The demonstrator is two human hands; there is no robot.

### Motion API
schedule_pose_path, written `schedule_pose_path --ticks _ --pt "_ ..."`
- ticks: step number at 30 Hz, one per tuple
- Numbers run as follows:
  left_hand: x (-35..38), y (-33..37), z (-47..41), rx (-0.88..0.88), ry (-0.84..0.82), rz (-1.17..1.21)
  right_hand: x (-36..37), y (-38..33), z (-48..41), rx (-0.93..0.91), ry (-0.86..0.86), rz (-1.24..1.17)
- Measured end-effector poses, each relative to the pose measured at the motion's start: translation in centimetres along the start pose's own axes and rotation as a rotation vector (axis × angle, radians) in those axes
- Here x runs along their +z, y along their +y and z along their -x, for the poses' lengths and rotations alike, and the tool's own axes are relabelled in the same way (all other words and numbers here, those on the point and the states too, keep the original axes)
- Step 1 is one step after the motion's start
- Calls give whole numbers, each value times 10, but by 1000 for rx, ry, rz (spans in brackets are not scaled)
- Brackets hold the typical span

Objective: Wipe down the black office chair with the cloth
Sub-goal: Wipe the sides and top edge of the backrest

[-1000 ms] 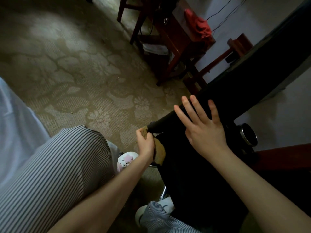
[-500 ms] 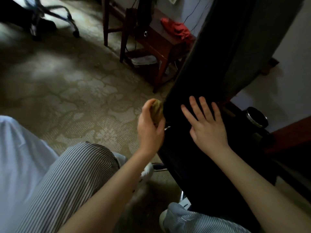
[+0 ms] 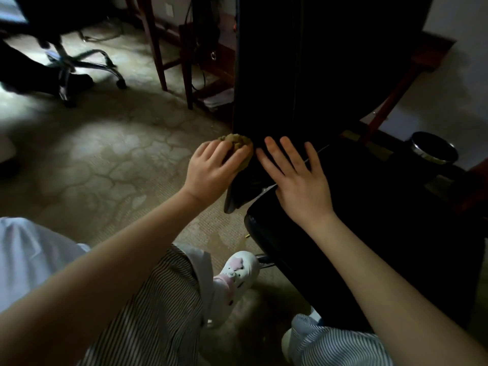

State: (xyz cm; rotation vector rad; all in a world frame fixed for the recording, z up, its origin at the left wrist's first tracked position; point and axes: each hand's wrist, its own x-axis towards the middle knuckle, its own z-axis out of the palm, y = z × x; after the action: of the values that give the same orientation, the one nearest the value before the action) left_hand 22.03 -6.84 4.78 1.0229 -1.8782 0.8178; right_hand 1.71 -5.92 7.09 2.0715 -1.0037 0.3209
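Note:
The black office chair (image 3: 369,196) fills the right half of the view, its backrest (image 3: 303,64) rising upright at the top centre. My left hand (image 3: 214,170) grips a bunched olive-brown cloth (image 3: 239,143) and holds it against the lower left edge of the backrest. My right hand (image 3: 298,180) lies flat with fingers spread on the black surface where backrest and seat meet, just right of the cloth. Much of the chair is lost in shadow.
A dark wooden desk (image 3: 208,56) stands behind the chair. Another chair's chrome wheeled base (image 3: 84,62) is at the upper left on the patterned carpet (image 3: 105,159). A round metal-rimmed bin (image 3: 433,149) sits at the right. My striped trousers and white slippers (image 3: 235,278) are below.
The backrest now appears upright rather than slanted, as the view shifted. My left hand with the cloth has moved up the chair's left edge to the backrest. My right hand has stayed flat on the chair.

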Motion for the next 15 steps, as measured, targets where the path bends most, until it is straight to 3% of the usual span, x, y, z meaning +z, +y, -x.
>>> schedule_pose_path --ticks 15 --pt "22 20 77 -27 -419 -44 28 -25 17 175 77 -15"
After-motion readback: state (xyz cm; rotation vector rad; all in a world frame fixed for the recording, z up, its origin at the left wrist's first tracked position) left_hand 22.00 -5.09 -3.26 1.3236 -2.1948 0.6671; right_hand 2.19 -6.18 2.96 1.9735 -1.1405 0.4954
